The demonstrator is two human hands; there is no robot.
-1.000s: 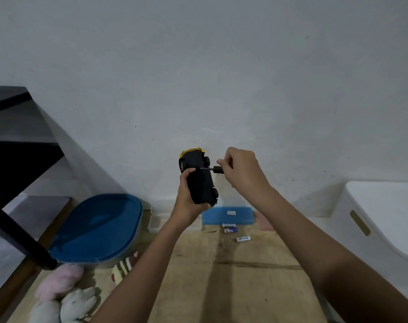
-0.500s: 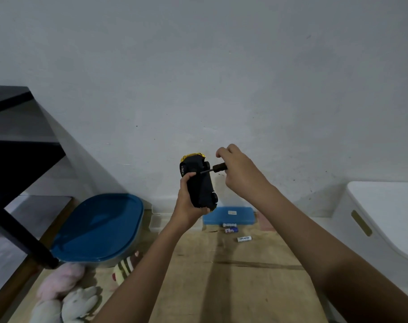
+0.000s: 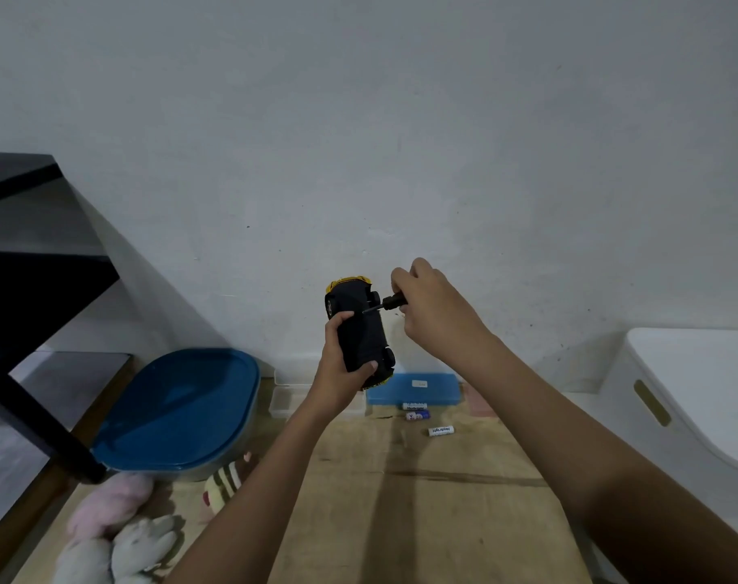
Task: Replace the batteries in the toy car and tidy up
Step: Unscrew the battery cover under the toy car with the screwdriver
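The left hand [image 3: 338, 366] is gripping the car [image 3: 359, 330] around its body, up in the air, and the right hand [image 3: 432, 307] is pinching a screwdriver [image 3: 391, 301] against its underside. The car is probably light, hard and slippery, so gripping its sides is looking safest.

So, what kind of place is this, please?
Probably a room at home, perhaps a play corner: soft toys, a blue-lidded tub and a white storage bin.
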